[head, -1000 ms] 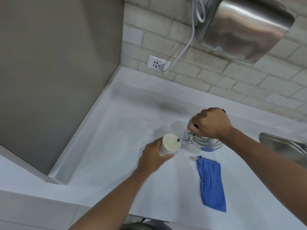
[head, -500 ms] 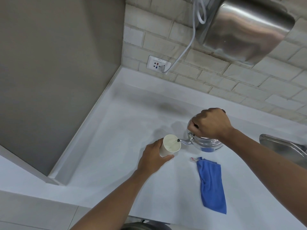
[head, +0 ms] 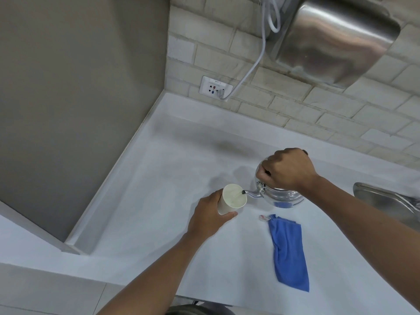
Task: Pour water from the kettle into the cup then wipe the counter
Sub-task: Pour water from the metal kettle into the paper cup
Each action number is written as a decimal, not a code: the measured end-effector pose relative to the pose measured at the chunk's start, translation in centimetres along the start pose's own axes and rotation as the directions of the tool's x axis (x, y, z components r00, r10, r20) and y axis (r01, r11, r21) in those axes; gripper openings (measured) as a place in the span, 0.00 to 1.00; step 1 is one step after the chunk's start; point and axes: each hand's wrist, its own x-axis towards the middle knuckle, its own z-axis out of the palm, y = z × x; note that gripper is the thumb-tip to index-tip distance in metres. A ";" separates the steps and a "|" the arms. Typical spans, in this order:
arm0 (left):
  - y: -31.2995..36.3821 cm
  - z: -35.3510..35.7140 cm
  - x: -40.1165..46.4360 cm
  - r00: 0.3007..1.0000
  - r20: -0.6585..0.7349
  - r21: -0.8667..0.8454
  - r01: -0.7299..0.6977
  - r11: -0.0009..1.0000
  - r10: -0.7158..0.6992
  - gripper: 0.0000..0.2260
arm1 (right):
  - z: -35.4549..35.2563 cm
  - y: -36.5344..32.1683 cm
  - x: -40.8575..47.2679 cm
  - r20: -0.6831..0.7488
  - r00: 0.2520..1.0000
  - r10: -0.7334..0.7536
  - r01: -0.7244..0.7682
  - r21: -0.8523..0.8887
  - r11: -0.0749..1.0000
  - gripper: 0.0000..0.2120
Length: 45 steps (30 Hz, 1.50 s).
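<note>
A cream cup (head: 233, 198) stands on the white counter (head: 147, 201), with my left hand (head: 210, 214) wrapped around its near side. My right hand (head: 288, 168) grips the top handle of a shiny metal kettle (head: 283, 197), which is tilted left. The kettle's spout (head: 251, 193) reaches over the cup's rim, and a thin stream of water runs into the cup. A blue cloth (head: 288, 253) lies flat on the counter in front of the kettle, touched by neither hand.
A steel sink edge (head: 386, 201) shows at the right. On the brick wall hang a metal dryer (head: 334, 39) and a socket (head: 214, 88) with a white cable plugged in. A grey wall panel (head: 79, 98) closes the counter's left side.
Both hands hold almost the same pose. The kettle stays tilted over the cup; only the view has shifted very slightly.
</note>
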 end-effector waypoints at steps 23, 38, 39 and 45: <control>-0.3 0.2 0.1 1.000 -0.004 -0.003 -0.009 1.000 0.009 0.33 | -0.3 -0.1 0.0 -0.029 0.999 -0.020 0.019 -0.012 1.000 0.19; -0.3 0.2 0.1 1.000 0.003 -0.004 0.002 1.000 -0.002 0.33 | -0.5 -0.1 0.1 -0.032 0.999 -0.032 0.031 -0.029 0.999 0.19; -0.3 0.2 0.1 1.000 0.004 -0.004 0.002 1.000 -0.002 0.33 | -0.5 -0.1 0.1 -0.035 0.999 -0.031 0.030 -0.029 0.999 0.19; -0.4 0.2 0.1 1.000 -0.002 -0.003 -0.005 1.000 0.005 0.33 | -0.4 -0.2 0.1 -0.025 0.999 -0.028 0.027 -0.043 0.999 0.19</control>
